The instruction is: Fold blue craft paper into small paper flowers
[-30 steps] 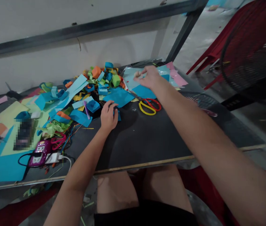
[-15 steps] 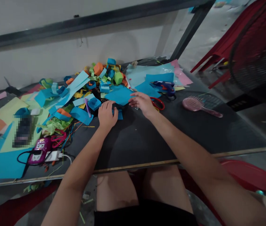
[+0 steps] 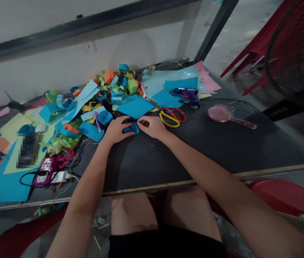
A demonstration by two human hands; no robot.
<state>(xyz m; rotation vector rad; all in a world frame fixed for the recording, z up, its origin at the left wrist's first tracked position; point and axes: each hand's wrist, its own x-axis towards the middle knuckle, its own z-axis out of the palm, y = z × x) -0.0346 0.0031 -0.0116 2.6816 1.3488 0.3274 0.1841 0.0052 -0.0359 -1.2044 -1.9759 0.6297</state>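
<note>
My left hand (image 3: 117, 130) rests on the dark table with its fingers at the back and its thumb at the front of a small blue paper piece (image 3: 133, 128), holding it down. Just right of that piece is my right hand (image 3: 153, 127), its fingers curled and pressed together close to the paper's corner. Whatever those fingertips hold, if anything, is hidden. Scissors (image 3: 170, 123) with yellow and red handles lie beside my right hand. Behind both hands lies a larger blue paper sheet (image 3: 136, 106).
A pile of folded coloured paper pieces (image 3: 132, 86) stands at the back. Rightward lie a blue glue gun (image 3: 186, 95) and a pink hairbrush (image 3: 219, 113). On the left are a pixelated phone (image 3: 27, 150), a purple device (image 3: 45, 171) with cables, and paper sheets (image 3: 6, 184). A fan (image 3: 297, 61) stands at right.
My right hand has moved left and down to the small blue paper, its spread fingers now closed. The scissors are more exposed. My left hand has shifted slightly left, and more of the paper shows.
</note>
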